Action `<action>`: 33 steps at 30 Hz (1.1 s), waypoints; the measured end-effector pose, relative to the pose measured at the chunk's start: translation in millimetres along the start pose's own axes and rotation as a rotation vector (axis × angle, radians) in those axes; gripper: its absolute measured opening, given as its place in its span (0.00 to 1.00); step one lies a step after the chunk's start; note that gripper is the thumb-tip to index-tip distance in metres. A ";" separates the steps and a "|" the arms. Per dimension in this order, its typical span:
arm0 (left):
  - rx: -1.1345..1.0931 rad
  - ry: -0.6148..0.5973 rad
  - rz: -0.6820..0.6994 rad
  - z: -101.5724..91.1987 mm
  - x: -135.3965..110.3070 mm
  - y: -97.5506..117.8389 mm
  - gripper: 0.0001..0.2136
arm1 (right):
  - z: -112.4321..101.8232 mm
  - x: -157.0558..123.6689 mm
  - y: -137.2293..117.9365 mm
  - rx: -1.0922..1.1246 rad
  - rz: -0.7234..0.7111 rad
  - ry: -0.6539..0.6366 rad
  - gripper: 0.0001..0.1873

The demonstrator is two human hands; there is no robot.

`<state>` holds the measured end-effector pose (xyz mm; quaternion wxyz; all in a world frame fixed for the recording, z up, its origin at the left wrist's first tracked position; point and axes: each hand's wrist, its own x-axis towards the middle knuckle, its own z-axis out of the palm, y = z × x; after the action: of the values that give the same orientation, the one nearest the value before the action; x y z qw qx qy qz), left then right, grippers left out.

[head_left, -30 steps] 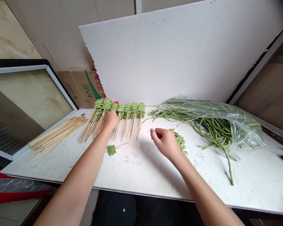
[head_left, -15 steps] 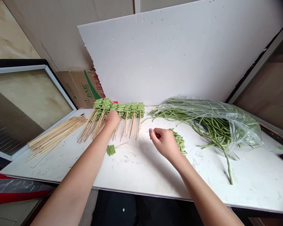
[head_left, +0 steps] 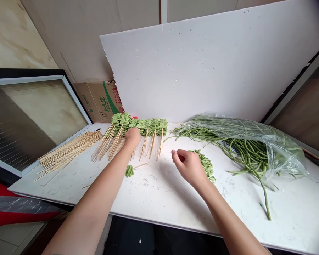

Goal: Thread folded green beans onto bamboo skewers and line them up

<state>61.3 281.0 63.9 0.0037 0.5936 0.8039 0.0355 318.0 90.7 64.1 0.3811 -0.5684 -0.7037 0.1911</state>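
Observation:
My left hand [head_left: 133,136] is closed at the front of the stacked green bean skewers [head_left: 155,124], among their bare stick ends. Its fingertips face away, so what they grip is hidden. My right hand [head_left: 190,165] hovers above the table with fingers curled and thumb against them; nothing shows in it. Just behind it lies a pile of cut green bean pieces [head_left: 206,165], partly covered by the hand. A single skewer of bean pieces [head_left: 129,171] rests on the table beside my left forearm, its stick pointing right.
A bundle of bare wooden sticks [head_left: 69,150] lies at the left. Long green beans [head_left: 251,152] spill from a clear plastic bag [head_left: 284,156] on the right. Behind stand a white foam board [head_left: 186,71] and a cardboard box [head_left: 95,101]. The white table [head_left: 159,198] ends close in front.
The view has shifted slightly, so everything sits a little further right and lower. Both hands keep nearly the same pose and place over the table.

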 end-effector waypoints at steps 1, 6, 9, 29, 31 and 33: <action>-0.004 -0.001 0.004 0.0 -0.8 -0.3 0.14 | 0.2 0.0 0.4 0.000 -0.001 0.001 0.28; -0.032 0.006 0.018 -0.7 -2.0 -2.6 0.13 | 0.6 0.5 2.9 -0.006 -0.011 -0.001 0.28; -0.056 0.009 0.013 -0.2 -1.3 -2.5 0.12 | 0.3 1.4 5.4 -0.011 -0.017 0.006 0.28; -0.162 0.023 0.034 -9.0 -14.8 -8.6 0.13 | 4.9 3.4 12.7 -0.081 -0.031 -0.011 0.31; -0.175 0.050 0.060 -13.2 -23.1 -12.3 0.13 | 6.7 3.4 13.6 -0.075 -0.032 -0.024 0.31; -0.191 0.075 0.083 -17.9 -33.7 -18.6 0.14 | 8.5 2.7 12.8 -0.067 -0.026 -0.041 0.32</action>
<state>52.7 242.5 79.4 0.0285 0.6215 0.7713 0.1342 319.8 98.3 50.6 0.3496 -0.5676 -0.7247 0.1744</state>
